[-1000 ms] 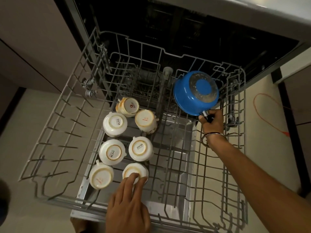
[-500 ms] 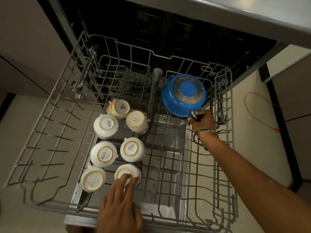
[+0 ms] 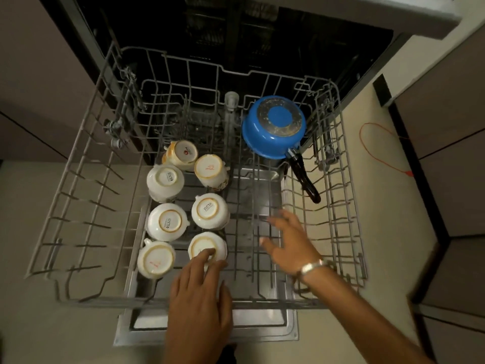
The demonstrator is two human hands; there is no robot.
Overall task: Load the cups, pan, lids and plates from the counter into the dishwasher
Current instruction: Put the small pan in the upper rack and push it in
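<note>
A blue pan (image 3: pixel 274 127) lies upside down at the back right of the pulled-out grey wire rack (image 3: pixel 86 158), its black handle (image 3: pixel 305 177) pointing toward me. Several white cups (image 3: pixel 164 222) stand upside down in two rows at the rack's middle. My left hand (image 3: pixel 200 298) rests its fingertips on the nearest right cup (image 3: pixel 204 245). My right hand (image 3: pixel 290 243), blurred and with fingers spread, hovers over the rack's bare wires in front of the pan's handle and holds nothing. A metal bangle sits on that wrist.
The open dishwasher door (image 3: pixel 262 324) lies flat under the rack's front. The dark dishwasher cavity (image 3: pixel 236 38) is behind the rack. An orange cord (image 3: pixel 380 151) loops on the floor at right. Cabinet fronts (image 3: pixel 451 127) stand on the right.
My right hand has let go of the pan's handle and pulled back toward me. The pan now rests in the rack. My left hand has stayed on the near cup.
</note>
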